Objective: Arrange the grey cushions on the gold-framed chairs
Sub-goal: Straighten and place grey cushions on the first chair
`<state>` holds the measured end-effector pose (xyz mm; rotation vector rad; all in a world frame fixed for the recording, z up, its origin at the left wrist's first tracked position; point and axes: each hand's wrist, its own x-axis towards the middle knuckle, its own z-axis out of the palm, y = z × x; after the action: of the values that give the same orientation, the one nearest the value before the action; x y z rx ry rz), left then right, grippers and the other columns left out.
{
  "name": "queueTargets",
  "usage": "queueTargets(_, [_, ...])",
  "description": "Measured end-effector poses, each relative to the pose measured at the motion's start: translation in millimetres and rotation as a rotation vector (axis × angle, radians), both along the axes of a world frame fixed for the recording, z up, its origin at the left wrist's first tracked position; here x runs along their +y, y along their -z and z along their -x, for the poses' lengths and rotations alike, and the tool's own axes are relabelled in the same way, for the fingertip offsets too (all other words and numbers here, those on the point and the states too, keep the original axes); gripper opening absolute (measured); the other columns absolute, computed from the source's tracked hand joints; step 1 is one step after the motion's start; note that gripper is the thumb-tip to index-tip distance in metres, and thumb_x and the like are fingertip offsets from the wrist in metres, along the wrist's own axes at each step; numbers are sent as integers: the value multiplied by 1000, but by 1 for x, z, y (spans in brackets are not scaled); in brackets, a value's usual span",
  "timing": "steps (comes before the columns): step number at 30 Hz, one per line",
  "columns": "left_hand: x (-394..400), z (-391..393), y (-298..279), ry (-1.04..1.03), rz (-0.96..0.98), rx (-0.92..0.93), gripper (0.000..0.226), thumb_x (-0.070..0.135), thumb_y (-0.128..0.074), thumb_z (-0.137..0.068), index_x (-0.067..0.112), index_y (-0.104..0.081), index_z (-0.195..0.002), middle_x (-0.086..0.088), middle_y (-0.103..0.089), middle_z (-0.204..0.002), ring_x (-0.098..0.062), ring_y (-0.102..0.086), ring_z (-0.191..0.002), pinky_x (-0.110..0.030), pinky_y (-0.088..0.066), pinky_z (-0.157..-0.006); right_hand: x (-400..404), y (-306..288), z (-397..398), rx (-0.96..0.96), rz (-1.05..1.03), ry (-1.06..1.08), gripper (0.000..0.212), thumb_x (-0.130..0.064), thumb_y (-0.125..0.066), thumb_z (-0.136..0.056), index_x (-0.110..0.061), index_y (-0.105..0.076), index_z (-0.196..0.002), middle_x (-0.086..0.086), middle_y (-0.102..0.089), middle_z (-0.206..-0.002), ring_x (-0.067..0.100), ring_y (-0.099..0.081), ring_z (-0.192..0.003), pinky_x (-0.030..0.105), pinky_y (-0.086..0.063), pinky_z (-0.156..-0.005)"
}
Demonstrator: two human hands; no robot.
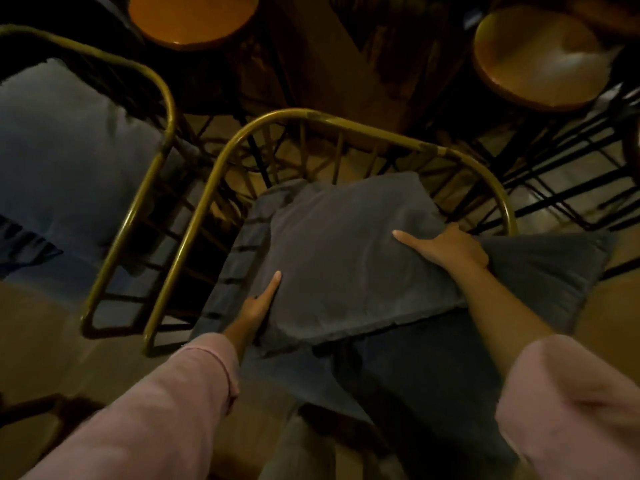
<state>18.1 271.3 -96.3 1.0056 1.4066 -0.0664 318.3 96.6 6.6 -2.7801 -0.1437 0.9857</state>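
Observation:
A square grey cushion (346, 251) lies tilted inside the middle gold-framed chair (311, 116), resting on the grey seat pad (239, 258). My left hand (258, 304) grips the cushion's lower left edge, index finger stretched on top. My right hand (450, 249) holds its right edge, thumb laid across the fabric. A second grey cushion (540, 268) sticks out to the right beneath my right hand. The chair on the left (152, 77) has a grey cushion (65, 154) on it.
Two round wooden stools (192, 19) (536, 60) with dark metal legs stand behind the chairs. A dark table base rises between them. Tan floor shows at the lower left and right. My legs are below the seat's front edge.

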Motion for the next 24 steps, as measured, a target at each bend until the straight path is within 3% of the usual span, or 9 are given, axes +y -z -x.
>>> queueTargets(3, [12, -3, 8, -15, 60, -106, 85, 71, -65, -75, 18, -52, -141, -1, -58, -137, -23, -55, -122, -40, -38, -113, -4, 3, -1, 23, -69, 66, 147, -94, -68, -40, -19, -21, -158, 12, -37, -160, 41, -42, -141, 58, -38, -112])
queueTargets(7, [16, 8, 18, -79, 65, -70, 118, 82, -77, -43, 12, -56, -137, -3, -63, -132, -28, -60, -119, -47, -44, -110, -19, 3, 11, 94, -294, 180, 150, -94, -71, -22, -21, -43, -149, 5, -53, -150, 32, -54, -132, 51, -46, -109])
queueTargets(10, [16, 22, 5, -130, 45, -32, 128, 79, -83, -31, 3, -59, -131, -13, -66, -127, -34, -65, -109, -49, -50, -102, -32, -9, 36, 61, -498, 209, 131, -88, -74, -32, -18, -54, -141, 3, -61, -140, 27, -59, -126, 44, -48, -106])
queueTargets(14, [10, 43, -36, -131, -90, -56, 99, 62, -82, -61, 2, -55, -135, -16, -64, -128, -36, -62, -112, -50, -51, -101, -56, -30, 81, -16, -662, 230, 115, -75, -70, -43, -10, -56, -136, 1, -62, -128, 18, -58, -112, 30, -45, -89])
queueTargets(18, [-8, 76, -79, -188, -236, -133, 86, 59, -81, -66, 7, -60, -131, -10, -68, -122, -30, -66, -106, -48, -54, -95, -76, -54, 117, -46, -844, 213, 97, -64, -74, -51, -8, -59, -128, -9, -58, -109, 4, -57, -87, 17, -42, -71])
queueTargets(21, [-20, 97, -107, -280, -338, -187, 65, 51, -75, -78, 12, -58, -128, -3, -64, -114, -23, -62, -99, -38, -52, -84, -80, -69, 134, -97, -918, 172, 62, -54, -78, -66, -20, -61, -115, -20, -58, -99, 7, -62, -94, 16, -45, -72])
queueTargets(24, [-17, 117, -132, -365, -451, -236, 54, 51, -72, -82, 17, -58, -122, 0, -63, -112, -21, -62, -100, -37, -51, -85, -62, -88, 147, -154, -1017, 103, 71, -68, -79, -60, -25, -60, -112, -17, -62, -105, 6, -62, -97, 16, -45, -75])
